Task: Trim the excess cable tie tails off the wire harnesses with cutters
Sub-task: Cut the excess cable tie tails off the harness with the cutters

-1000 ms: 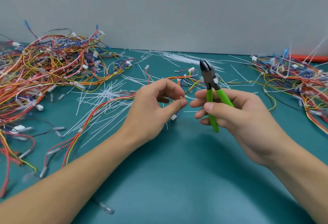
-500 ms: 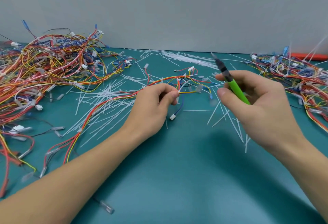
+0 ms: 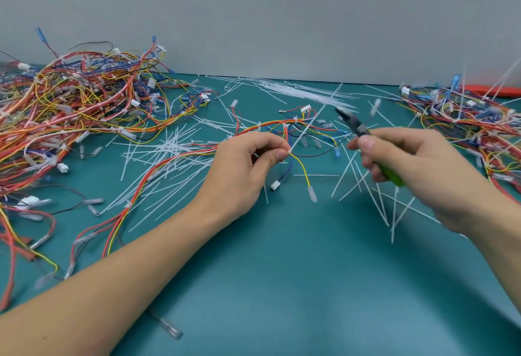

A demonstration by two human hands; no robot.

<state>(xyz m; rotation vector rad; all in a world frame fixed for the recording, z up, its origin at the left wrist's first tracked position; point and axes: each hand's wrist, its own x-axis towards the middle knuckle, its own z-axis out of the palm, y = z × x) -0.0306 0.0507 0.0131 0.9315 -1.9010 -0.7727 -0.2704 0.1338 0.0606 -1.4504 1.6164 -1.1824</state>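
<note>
left hand (image 3: 248, 167): pinches the wire harness (image 3: 174, 164) at a tie, centre frame; uncut cable tie tail (image 3: 306, 127) now sticks up toward upper right.
right hand (image 3: 406, 164): grips the green-handled cutters (image 3: 355, 124); has swung right and tipped them flat since a second ago.
meaning: likely lining up the next cut.
writing: none legible.

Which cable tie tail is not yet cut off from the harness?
The long white tail rising obliquely from the left hand's pinch point: it is attached to the held harness. The other tails lie loose on the mat.
</note>
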